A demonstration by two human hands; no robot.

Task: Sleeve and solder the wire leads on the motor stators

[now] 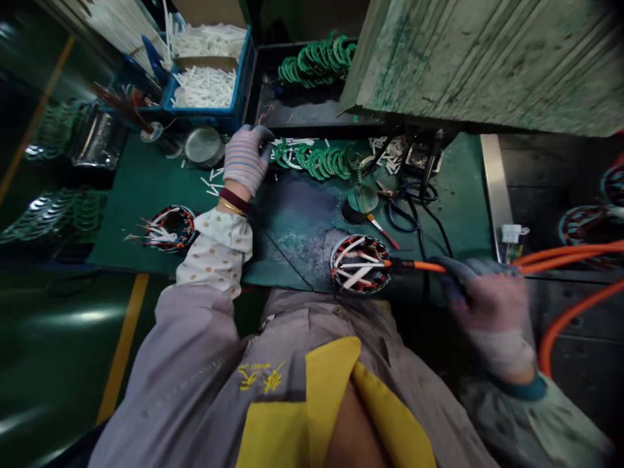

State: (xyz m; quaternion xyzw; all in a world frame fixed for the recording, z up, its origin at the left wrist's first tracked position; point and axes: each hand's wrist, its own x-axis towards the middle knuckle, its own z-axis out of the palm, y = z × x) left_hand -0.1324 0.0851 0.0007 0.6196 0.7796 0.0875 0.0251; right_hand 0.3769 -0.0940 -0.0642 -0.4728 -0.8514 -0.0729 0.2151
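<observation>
- Grey work coat [195, 370] nearest;
- left grip [246, 159] curled, hold unclear, just beside green coils [316, 161] on the green surface [146, 214];
- right grip [490, 312] blurred, closed around orange cable [419, 266], right of a wired stator [361, 264];
- yellow-lined floor [121, 344] left of both

The room is dim, with corners falling into near-black, and glare lies across the floor [78, 317] (pale and soft, not harsh). The right hand [490, 312] is smeared by motion blur, while the left hand [246, 159] is fairly sharp. Wide-lens distortion bends everything toward the edges.
</observation>
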